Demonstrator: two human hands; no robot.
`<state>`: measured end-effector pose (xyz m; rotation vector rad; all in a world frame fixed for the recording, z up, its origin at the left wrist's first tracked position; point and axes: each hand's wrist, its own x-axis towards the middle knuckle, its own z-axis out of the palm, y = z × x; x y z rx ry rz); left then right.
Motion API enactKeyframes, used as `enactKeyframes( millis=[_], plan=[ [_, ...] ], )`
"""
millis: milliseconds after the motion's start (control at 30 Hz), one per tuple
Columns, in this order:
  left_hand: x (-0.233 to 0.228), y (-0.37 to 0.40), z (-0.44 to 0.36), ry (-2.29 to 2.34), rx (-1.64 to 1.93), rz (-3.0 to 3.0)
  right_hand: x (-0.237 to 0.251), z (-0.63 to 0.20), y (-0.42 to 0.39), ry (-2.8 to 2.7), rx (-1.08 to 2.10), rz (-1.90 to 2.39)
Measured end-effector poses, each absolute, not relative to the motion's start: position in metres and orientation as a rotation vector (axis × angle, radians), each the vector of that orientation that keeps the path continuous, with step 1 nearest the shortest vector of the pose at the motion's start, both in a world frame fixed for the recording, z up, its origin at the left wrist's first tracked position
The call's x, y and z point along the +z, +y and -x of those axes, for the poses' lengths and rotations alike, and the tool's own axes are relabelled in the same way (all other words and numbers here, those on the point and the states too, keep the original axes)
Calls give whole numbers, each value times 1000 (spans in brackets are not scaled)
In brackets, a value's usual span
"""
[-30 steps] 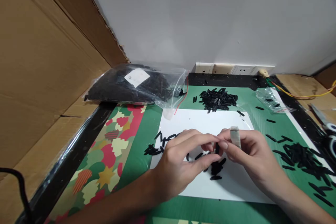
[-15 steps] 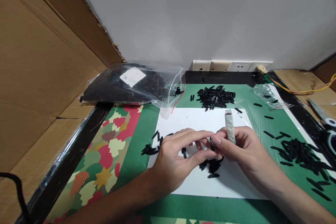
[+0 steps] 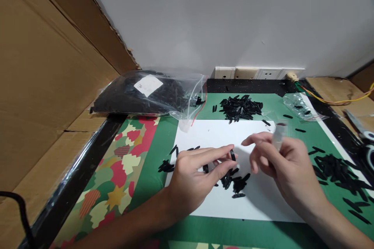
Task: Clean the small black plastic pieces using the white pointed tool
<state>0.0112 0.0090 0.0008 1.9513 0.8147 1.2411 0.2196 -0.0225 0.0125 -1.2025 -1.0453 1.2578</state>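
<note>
My left hand (image 3: 194, 175) is closed over the white sheet (image 3: 189, 134), its thumb and fingertips pinching a small, narrow black piece (image 3: 232, 155) upright. Another dark bit (image 3: 205, 169) shows behind the fingers; whether it is held is unclear. To the right, my right hand (image 3: 280, 163) is in the air with fingers loosely apart and no black piece visible in them. From it rises a whitish, finger-shaped thing (image 3: 279, 138), blurred; I cannot tell if it is a wrapped finger or a tube. Loose black pieces (image 3: 239, 184) lie on the sheet below my hands.
A clear zip bag (image 3: 122, 95) full of black pieces lies back left. Heaps of black pieces sit at the back (image 3: 241, 108) and right (image 3: 333, 171). A small plastic bag (image 3: 302, 107), scissors (image 3: 364, 134), wall sockets (image 3: 269, 74) and a cardboard wall (image 3: 52, 46) stand around.
My right hand has let go of the black piece and moved away to the right. My left hand stays in place, still pinching the piece.
</note>
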Motion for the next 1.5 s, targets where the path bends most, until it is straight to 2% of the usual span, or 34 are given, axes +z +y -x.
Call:
enactKeyframes(
  millis=[200, 367, 433, 533, 633, 1033, 1500],
  plan=[
    [2, 6, -13, 871, 1253, -1859, 20, -227, -27, -1002, 921, 1050],
    [4, 6, -11, 881, 1280, -1931, 18, -224, -34, -966, 881, 1086],
    [6, 6, -11, 884, 1300, -1984, 19, -222, -38, -1137, 811, 1133],
    [8, 6, -11, 914, 1333, -2021, 25, -220, -41, -1466, 519, 1233],
    [9, 6, -11, 943, 1373, -2016, 32, -216, -43, -1705, 347, 1162],
    [9, 6, -11, 1010, 1399, -2060, 11, -213, -46, -1866, 199, 1099],
    [4, 8, -9, 988, 1381, -2228, 15, -199, -52, -1707, 394, 1216]
  ],
)
